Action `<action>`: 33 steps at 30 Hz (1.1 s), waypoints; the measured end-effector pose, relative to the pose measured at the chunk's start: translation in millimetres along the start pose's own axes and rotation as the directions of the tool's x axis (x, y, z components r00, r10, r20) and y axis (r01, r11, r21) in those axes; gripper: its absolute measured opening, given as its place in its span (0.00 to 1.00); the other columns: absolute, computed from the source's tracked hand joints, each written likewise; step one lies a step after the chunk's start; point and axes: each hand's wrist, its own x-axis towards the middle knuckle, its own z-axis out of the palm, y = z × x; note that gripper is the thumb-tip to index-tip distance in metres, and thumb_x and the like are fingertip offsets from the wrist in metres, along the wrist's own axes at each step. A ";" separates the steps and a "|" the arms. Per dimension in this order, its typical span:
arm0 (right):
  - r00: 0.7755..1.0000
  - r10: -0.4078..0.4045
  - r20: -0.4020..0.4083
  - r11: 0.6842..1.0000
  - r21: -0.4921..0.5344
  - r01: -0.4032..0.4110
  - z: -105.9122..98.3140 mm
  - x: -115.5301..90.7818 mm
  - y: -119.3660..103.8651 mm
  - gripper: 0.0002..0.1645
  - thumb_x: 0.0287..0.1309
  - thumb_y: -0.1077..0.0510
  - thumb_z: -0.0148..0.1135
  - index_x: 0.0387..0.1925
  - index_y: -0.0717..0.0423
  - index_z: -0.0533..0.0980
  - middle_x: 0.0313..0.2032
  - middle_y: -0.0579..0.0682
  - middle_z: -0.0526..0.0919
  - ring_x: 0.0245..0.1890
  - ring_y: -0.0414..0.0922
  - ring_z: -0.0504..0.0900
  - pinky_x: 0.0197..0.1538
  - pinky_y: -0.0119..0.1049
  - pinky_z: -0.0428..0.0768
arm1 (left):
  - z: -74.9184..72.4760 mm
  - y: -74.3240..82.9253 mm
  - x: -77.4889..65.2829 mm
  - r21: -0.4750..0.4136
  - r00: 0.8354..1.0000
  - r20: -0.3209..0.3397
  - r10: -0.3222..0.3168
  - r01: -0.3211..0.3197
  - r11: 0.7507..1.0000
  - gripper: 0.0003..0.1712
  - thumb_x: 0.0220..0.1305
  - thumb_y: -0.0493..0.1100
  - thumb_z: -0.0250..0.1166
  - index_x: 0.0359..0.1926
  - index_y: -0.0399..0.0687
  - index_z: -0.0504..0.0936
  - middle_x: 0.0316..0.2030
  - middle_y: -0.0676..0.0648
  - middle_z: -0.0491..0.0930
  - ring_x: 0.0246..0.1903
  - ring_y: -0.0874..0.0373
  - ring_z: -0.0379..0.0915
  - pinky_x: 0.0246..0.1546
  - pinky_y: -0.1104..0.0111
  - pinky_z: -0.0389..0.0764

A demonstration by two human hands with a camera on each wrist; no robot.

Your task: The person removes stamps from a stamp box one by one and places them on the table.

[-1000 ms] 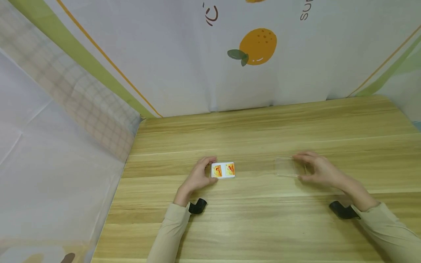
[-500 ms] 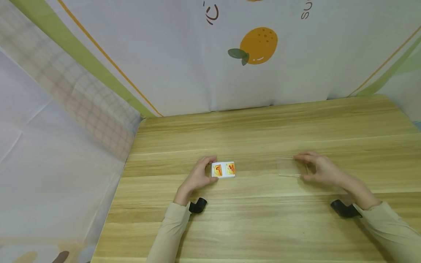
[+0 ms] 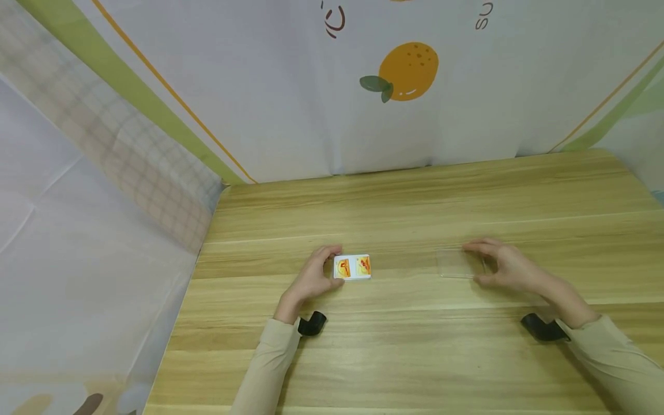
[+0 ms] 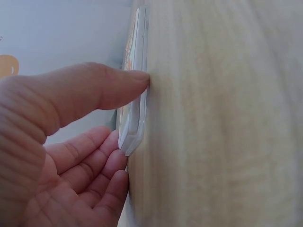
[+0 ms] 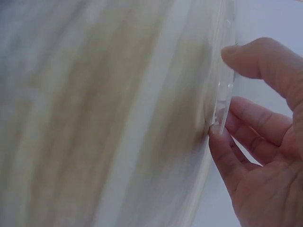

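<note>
A stack of white cards with orange and yellow pictures (image 3: 353, 267) lies in a shallow clear case on the table, left of the middle. My left hand (image 3: 310, 276) grips its left end, thumb on the near long edge and fingers at the far side. In the left wrist view the thumb presses the side of the clear case (image 4: 137, 113). To the right, a transparent plastic lid (image 3: 454, 263) lies flat, close over the wood. My right hand (image 3: 510, 271) pinches its right end between thumb and fingers; the right wrist view shows the lid's rim (image 5: 223, 94) between them.
The wooden table (image 3: 404, 357) reaches back to a white curtain (image 3: 290, 104) printed with an orange fruit. Another pale curtain (image 3: 93, 259) hangs along the table's left edge. Black wrist mounts (image 3: 313, 324) sit beside both sleeves.
My right hand and the clear lid have shifted slightly to the right, then stayed nearly still. The left hand and the card stack have kept their place.
</note>
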 end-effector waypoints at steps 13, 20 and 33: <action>0.999 -0.042 -0.010 0.998 -0.040 0.041 1.4 2.3 1.1 0.37 0.32 0.66 0.76 0.50 0.67 0.74 0.48 0.61 0.78 0.46 0.55 0.75 0.44 0.45 0.77 | -0.1 0.6 -0.8 0.002 1.000 -0.001 -0.005 0.005 1.000 0.40 0.43 0.27 0.71 0.61 0.34 0.68 0.55 0.42 0.72 0.56 0.48 0.65 0.61 0.57 0.64; 0.998 -0.052 -0.026 0.998 -0.047 0.051 2.4 2.6 2.0 0.36 0.31 0.66 0.76 0.50 0.66 0.74 0.47 0.59 0.78 0.45 0.53 0.75 0.44 0.39 0.76 | 0.0 0.5 -0.6 0.002 1.000 -0.001 -0.008 0.008 1.000 0.40 0.42 0.27 0.72 0.61 0.35 0.69 0.54 0.43 0.72 0.56 0.48 0.65 0.61 0.57 0.65; 0.998 -0.055 -0.031 0.997 -0.047 0.053 2.0 1.9 3.0 0.37 0.32 0.65 0.77 0.51 0.64 0.74 0.47 0.57 0.79 0.44 0.49 0.75 0.43 0.36 0.75 | 1.1 -2.5 0.4 0.001 1.000 -0.010 0.013 -0.013 1.000 0.40 0.42 0.27 0.72 0.60 0.34 0.69 0.54 0.43 0.73 0.55 0.49 0.66 0.60 0.58 0.66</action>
